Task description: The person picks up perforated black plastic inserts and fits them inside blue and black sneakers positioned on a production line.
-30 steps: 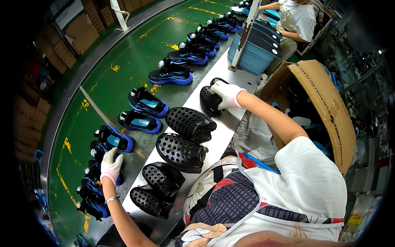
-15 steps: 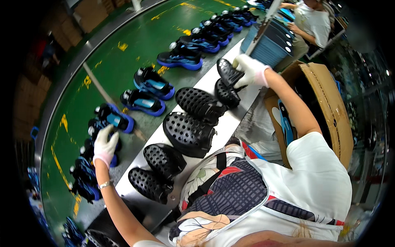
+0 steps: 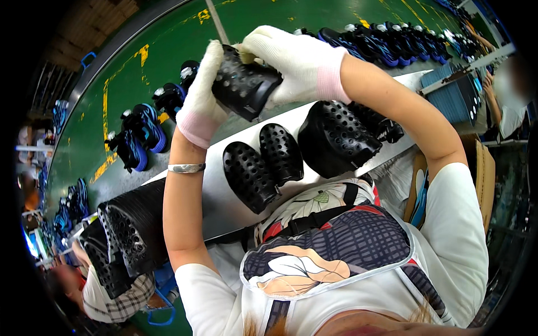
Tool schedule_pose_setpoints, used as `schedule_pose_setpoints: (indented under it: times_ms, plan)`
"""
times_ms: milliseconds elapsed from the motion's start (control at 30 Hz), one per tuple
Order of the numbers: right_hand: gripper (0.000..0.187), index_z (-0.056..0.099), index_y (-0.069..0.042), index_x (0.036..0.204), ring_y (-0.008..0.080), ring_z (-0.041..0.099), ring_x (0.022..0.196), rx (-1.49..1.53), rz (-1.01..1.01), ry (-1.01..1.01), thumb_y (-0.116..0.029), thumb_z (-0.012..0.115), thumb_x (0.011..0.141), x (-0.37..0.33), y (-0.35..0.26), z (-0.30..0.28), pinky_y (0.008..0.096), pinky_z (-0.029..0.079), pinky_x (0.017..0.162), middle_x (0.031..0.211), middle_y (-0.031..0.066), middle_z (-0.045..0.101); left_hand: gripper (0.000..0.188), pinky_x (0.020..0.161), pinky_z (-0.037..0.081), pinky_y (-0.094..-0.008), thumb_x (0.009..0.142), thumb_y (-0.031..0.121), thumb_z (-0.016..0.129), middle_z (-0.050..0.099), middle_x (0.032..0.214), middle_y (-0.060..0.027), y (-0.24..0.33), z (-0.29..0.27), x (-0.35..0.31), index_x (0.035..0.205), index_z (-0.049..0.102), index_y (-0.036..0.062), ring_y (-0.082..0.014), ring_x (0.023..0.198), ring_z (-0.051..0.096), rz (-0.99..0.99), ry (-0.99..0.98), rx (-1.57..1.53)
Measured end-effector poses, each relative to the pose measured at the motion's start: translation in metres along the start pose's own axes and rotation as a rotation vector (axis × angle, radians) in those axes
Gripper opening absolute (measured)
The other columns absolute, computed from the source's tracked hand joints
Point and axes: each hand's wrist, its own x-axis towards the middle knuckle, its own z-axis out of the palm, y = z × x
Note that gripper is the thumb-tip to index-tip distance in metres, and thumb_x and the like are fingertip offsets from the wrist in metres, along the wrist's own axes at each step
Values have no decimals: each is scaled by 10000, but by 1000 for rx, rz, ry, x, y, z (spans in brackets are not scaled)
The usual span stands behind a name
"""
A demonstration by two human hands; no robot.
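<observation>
Both my hands wear white gloves with pink cuffs. Between them, above the conveyor, is a black perforated plastic shoe form (image 3: 244,84). My left hand (image 3: 203,92) grips its left side, thumb up. My right hand (image 3: 297,61) wraps its right and upper side; its fingertips curl over the top edge and are partly hidden. Closer to my body, a smaller pair of forms (image 3: 281,152) lies on the white ledge (image 3: 208,207), holes upward. Right of that pair lie larger black forms (image 3: 339,137), partly under my right forearm.
Black-and-blue sports shoes (image 3: 140,131) line the green conveyor (image 3: 179,39). A stack of black forms (image 3: 134,224) stands left of my left arm. Blue insoles (image 3: 448,98) are piled at the right, near a cardboard box (image 3: 485,173). Other people sit at the lower left and far right.
My right hand has come from the ledge's far end to meet my left hand, which was open over the shoes. A shoe form is now held between them. The view has turned.
</observation>
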Motion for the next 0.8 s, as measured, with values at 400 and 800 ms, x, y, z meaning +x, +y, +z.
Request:
schedule_pose_setpoints:
  times_ms: [400,800]
  plan:
    - [499,585,45,1082,385,641,821,76,274,-300,-394,559,846,55,-1,59,413,509,761,835,257,641,365,702,541,-327,874,382,660,643,904,-48,-25,-65,1,1054,593,72,-177,789,643,185,785,1]
    - [484,637,29,983,392,642,844,-232,312,-472,-420,572,815,92,64,61,415,511,786,847,254,653,369,829,481,-378,832,325,610,627,1003,-181,-53,-120,6,1043,645,24,-334,916,609,152,336,1371]
